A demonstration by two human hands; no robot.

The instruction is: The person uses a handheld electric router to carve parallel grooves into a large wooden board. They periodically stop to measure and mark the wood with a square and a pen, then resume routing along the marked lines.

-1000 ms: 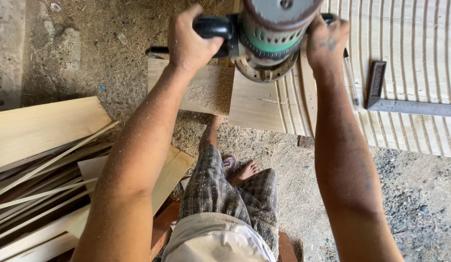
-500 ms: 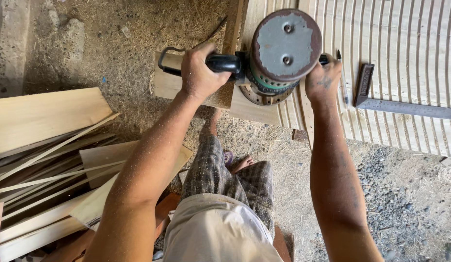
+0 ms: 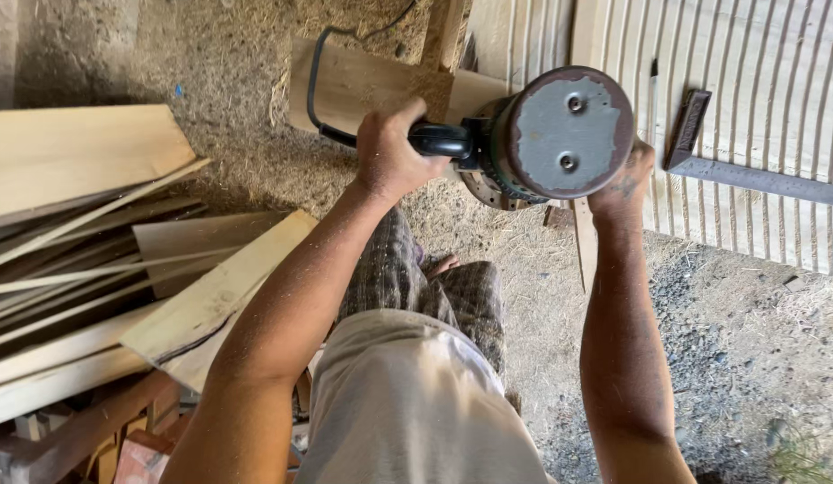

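Left of the router [image 3: 560,134], boards [image 3: 85,269] lie stacked on the floor. Your left hand [image 3: 389,152] has its fingers clenched round the router's black handle [image 3: 439,139]. The router is raised above the board [image 3: 362,85]. Your right hand [image 3: 624,184] grips its far side; right of it lies a square [image 3: 748,175].

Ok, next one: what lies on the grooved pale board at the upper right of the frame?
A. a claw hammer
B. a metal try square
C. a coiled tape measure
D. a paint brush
B: a metal try square, with a dark stock and a long flat blade, lies on the grooved board, just right of the right hand on the power tool.
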